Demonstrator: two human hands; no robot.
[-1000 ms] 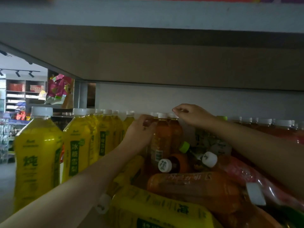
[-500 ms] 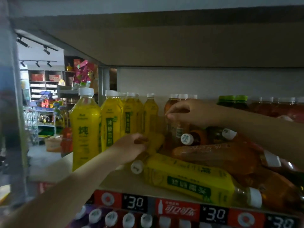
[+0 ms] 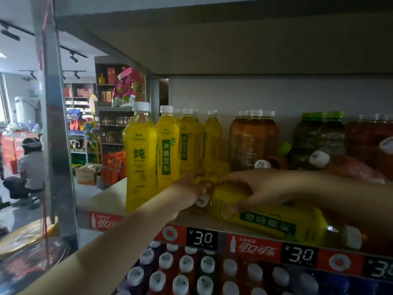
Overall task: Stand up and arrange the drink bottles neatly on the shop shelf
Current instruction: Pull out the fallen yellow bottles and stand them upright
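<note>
Upright yellow bottles [image 3: 140, 156] stand in rows at the left of the shelf [image 3: 102, 199], then amber bottles [image 3: 248, 141], green ones [image 3: 319, 137] and red ones [image 3: 365, 135]. Two yellow bottles lie on their sides at the front. My left hand [image 3: 189, 190] is closed round the neck end of one, by its white cap [image 3: 202, 201]. My right hand [image 3: 253, 188] is curled over the end of the labelled lying yellow bottle [image 3: 276, 224], thumb on it. That bottle's cap [image 3: 353, 239] points right. More bottles lie tipped behind my right arm [image 3: 319, 159].
The shelf above [image 3: 212, 39] hangs low over the bottle tops. Price tags [image 3: 202, 238] line the front edge, with capped bottles [image 3: 180, 265] packed below. A metal post [image 3: 55, 124] stands at the left. A person crouches in the aisle [image 3: 29, 165].
Both hands came down from the tops of the upright amber bottles to the lying yellow bottles at the shelf front. The view has dropped and pulled back.
</note>
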